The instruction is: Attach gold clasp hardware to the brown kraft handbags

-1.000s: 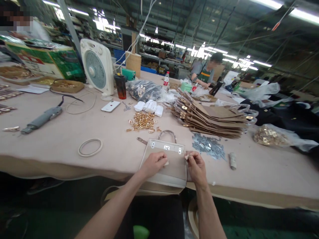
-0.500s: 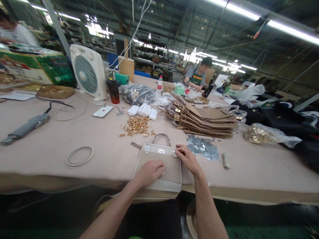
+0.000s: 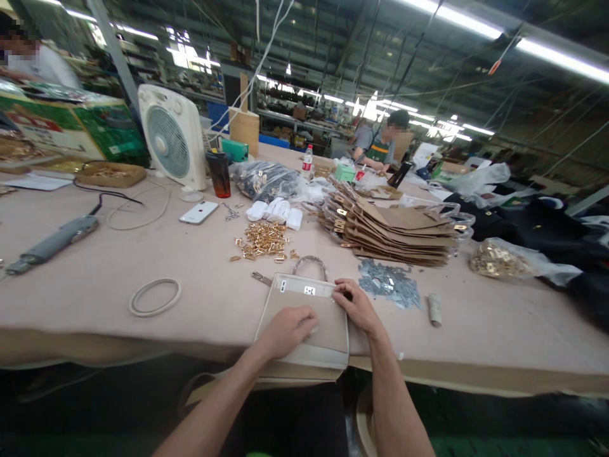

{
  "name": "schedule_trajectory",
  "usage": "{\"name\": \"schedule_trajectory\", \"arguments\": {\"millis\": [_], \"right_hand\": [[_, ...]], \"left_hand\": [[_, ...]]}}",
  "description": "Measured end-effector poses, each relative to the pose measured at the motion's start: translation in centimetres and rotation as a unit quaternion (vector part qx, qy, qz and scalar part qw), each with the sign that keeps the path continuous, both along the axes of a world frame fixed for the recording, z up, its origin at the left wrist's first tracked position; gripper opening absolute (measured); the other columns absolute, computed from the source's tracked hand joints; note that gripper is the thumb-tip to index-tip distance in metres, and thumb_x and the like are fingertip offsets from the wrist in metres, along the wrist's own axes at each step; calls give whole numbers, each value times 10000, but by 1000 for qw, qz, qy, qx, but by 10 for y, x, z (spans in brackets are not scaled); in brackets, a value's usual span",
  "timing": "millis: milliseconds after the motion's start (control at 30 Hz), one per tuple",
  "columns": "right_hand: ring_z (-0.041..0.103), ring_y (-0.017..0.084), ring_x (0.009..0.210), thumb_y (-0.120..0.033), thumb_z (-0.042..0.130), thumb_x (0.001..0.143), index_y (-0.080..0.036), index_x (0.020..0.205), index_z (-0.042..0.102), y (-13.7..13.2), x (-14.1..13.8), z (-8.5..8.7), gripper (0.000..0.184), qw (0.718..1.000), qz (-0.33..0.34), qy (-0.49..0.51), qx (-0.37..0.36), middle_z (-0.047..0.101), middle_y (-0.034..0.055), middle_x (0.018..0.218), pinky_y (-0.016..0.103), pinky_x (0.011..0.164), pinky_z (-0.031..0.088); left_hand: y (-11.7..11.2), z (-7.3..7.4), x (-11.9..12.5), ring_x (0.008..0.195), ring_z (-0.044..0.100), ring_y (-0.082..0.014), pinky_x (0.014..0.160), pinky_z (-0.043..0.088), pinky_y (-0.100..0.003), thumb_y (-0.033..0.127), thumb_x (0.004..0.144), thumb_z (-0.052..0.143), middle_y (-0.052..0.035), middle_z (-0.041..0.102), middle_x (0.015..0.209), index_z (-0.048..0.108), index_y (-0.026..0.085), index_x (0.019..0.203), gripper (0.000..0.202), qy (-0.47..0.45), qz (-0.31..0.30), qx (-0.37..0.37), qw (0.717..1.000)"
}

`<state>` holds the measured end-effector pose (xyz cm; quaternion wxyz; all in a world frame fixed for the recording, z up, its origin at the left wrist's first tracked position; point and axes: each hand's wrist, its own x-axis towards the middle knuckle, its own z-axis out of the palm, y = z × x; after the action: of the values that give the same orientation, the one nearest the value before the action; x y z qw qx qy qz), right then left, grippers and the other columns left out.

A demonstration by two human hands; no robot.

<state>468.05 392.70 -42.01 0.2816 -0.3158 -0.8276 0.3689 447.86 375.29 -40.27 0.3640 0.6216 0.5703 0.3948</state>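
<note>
A beige handbag (image 3: 326, 327) with pale edging lies flat at the table's front edge, its looped handle (image 3: 311, 259) pointing away from me. Two small silver metal plates (image 3: 309, 291) show along the pale band near its top. My left hand (image 3: 289, 329) rests over the bag's middle, fingers curled; a whitish bit shows under them, too small to name. At the bag's upper right corner, my right hand (image 3: 354, 303) has its thumb and fingertips drawn together against the band, and what lies between them is hidden. A strap end (image 3: 261, 278) sticks out on the left.
Behind the bag lie gold metal fittings (image 3: 264, 241), with grey metal plates (image 3: 390, 282) to the right. A stack of brown bag panels (image 3: 394, 228) stands further back. Leftward are a tape roll (image 3: 155, 297), a grey power tool (image 3: 54, 243), a phone (image 3: 198, 212) and a fan (image 3: 171, 136).
My right fingertips have closed in at the bag's corner and now cover a silver plate that showed there before. My left hand has hardly moved. The view has shifted slightly.
</note>
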Motion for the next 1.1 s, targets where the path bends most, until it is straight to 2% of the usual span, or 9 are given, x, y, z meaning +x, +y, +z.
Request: {"name": "schedule_trajectory", "arguments": {"millis": [67, 233, 433, 700, 800, 900, 967, 1033, 1100], "right_hand": [[606, 238, 1193, -394, 693, 893, -226, 1007, 698, 1, 1, 0, 203, 1000, 2, -8, -2, 648, 83, 1305, 430, 1064, 441], [663, 222, 1055, -400, 755, 834, -226, 1227, 655, 6, 0, 3, 441, 998, -20, -13, -61, 710, 72, 1237, 409, 979, 505], [663, 212, 884, -441, 721, 848, -211, 1081, 752, 12, -5, 2, 329, 998, -37, -28, -32, 761, 54, 1050, 388, 868, 521], [694, 253, 941, -481, 664, 879, -229, 934, 790, 4, -15, -12, 286, 994, -100, 38, 4, 787, 73, 979, 426, 909, 525], [698, 258, 942, -479, 659, 888, -227, 949, 785, -1, -20, -16, 289, 990, -128, 59, 26, 788, 81, 988, 435, 918, 530], [695, 257, 950, -465, 651, 910, -219, 984, 772, -7, -21, -14, 285, 985, -149, 78, 38, 782, 89, 1015, 430, 913, 533], [685, 256, 969, -455, 645, 928, -217, 1031, 758, -14, -19, -7, 282, 979, -170, 92, 59, 768, 96, 1066, 425, 898, 536], [673, 254, 991, -437, 638, 950, -224, 1057, 742, -27, -17, 2, 261, 972, -187, 112, 90, 749, 97, 1101, 420, 886, 539], [670, 246, 988, -409, 636, 970, -240, 1065, 733, -45, -15, 12, 216, 974, -158, 121, 105, 738, 89, 1092, 414, 875, 547]], "left_hand": [[0, 1, 0, 752, 640, -166, 715, 450, -245, 342, 989, 501, -1, 694, 768, 667, 203, 907, 231, -5, 1, -1, 1000], [0, 1, 0, 757, 641, -166, 702, 461, -246, 386, 997, 503, -11, 712, 804, 677, 198, 928, 266, -29, 1, -4, 1000], [2, -7, -2, 808, 663, -177, 734, 505, -256, 409, 993, 534, -45, 769, 938, 738, 183, 1081, 317, -78, -6, -4, 997], [4, -14, -8, 1008, 679, -221, 872, 538, -305, 362, 956, 580, -68, 776, 1154, 708, 217, 1334, 425, -58, -43, 5, 997], [4, -12, -9, 1014, 674, -225, 906, 525, -325, 329, 916, 614, -65, 769, 1136, 609, 206, 1451, 549, -36, -35, 10, 999], [4, -9, -9, 848, 662, -191, 830, 514, -310, 315, 899, 610, -16, 757, 947, 387, 167, 1596, 747, -28, -36, -9, 999], [4, -8, -9, 814, 647, -180, 817, 501, -305, 253, 879, 581, 4, 748, 921, 279, 152, 1635, 820, -32, -43, -12, 998], [3, -8, -10, 852, 653, -184, 848, 493, -312, 167, 817, 561, 2, 758, 966, 235, 150, 1647, 891, -33, -48, -5, 998], [2, -10, -11, 883, 664, -196, 869, 493, -319, 115, 757, 549, -3, 767, 992, 219, 161, 1653, 956, -29, -52, 1, 998]]}}
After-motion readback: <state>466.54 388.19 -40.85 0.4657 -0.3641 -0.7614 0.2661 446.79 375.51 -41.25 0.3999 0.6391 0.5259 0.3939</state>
